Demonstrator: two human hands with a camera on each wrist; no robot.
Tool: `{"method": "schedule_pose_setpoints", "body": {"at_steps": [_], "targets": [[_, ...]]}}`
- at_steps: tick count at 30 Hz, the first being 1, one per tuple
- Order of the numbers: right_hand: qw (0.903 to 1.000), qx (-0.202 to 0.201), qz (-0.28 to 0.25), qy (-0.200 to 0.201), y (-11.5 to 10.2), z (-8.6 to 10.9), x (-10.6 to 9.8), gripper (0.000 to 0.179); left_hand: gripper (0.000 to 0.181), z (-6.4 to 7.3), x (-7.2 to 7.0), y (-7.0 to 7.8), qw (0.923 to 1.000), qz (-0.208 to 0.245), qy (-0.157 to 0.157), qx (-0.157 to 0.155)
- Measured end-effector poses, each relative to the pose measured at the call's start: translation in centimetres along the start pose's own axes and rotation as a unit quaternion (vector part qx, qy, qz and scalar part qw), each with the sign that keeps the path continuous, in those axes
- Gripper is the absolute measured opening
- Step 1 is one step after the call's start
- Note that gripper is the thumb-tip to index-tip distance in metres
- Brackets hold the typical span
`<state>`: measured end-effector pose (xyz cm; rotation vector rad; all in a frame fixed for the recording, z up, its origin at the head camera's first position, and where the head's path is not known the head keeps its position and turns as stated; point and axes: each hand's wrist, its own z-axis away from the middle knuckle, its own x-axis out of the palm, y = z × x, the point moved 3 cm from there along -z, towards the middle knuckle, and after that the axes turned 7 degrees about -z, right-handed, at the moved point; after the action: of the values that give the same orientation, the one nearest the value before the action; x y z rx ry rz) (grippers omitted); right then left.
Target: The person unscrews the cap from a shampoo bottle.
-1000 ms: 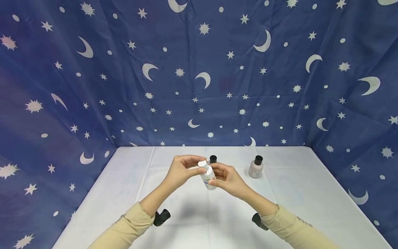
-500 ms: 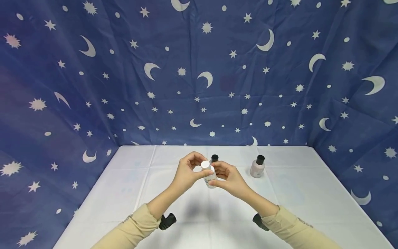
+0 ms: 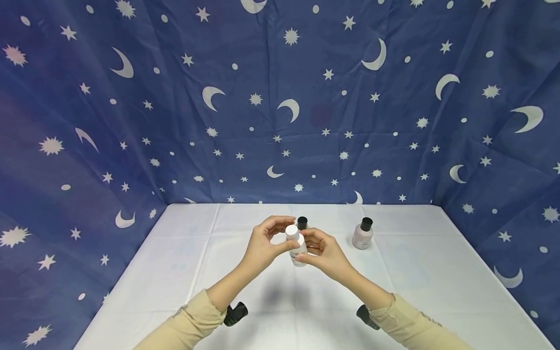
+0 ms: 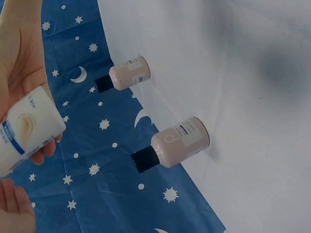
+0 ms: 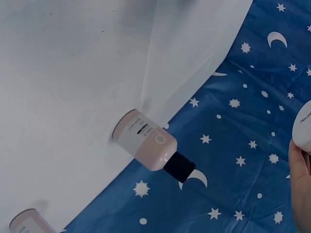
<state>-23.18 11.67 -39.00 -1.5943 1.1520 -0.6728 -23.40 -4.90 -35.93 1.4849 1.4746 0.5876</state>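
A white bottle [image 3: 299, 252] with a white cap [image 3: 291, 232] is held above the table, leaning slightly. My left hand [image 3: 261, 247] grips it near the cap, thumb in front and fingers behind. Around the bottle's body, my right hand [image 3: 325, 253] holds with thumb and fingers. Part of the label is covered by the fingers. In the left wrist view the white bottle [image 4: 36, 124] shows a blue band and a cream-coloured swirl. Only its round base [image 5: 303, 127] appears in the right wrist view.
Behind the hands stands a pinkish bottle with a black cap [image 3: 302, 222], mostly hidden in the head view. Another pinkish bottle [image 3: 362, 236] stands upright to the right. The white-covered table [image 3: 411, 291] ends at a blue curtain [image 3: 280, 97] with moons and stars.
The white bottle has come more upright and shifted slightly right. My left hand has moved right with its cap end; the label has turned a little. Both hands keep their hold.
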Motion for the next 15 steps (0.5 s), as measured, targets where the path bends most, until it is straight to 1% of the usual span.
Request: {"method": "schedule_pose_setpoints", "body": {"at_steps": [3,7,9,12,15], "targets": [[1.0,0.001,-0.004,0.002,0.09,0.08,-0.13,0.047,0.05,0.05,-0.3,0.04,0.9992,0.021,-0.031,0.015],[0.9999,0.007,-0.012,-0.001,0.44,0.31,-0.09,0.047,0.05,0.3,-0.81,0.0,0.996,0.048,-0.07,0.028],[0.9998,0.013,-0.014,-0.006,0.62,0.47,0.02,0.048,0.048,0.43,-0.98,-0.09,0.9945,0.044,-0.088,0.035],[0.9997,0.016,-0.013,-0.013,0.82,0.68,0.14,0.047,0.043,0.58,-0.98,-0.26,0.9915,0.025,-0.119,0.046],[0.9998,0.013,-0.008,-0.016,0.86,0.79,0.24,0.047,0.039,0.73,-0.87,-0.46,0.9885,0.019,-0.143,0.044]]}}
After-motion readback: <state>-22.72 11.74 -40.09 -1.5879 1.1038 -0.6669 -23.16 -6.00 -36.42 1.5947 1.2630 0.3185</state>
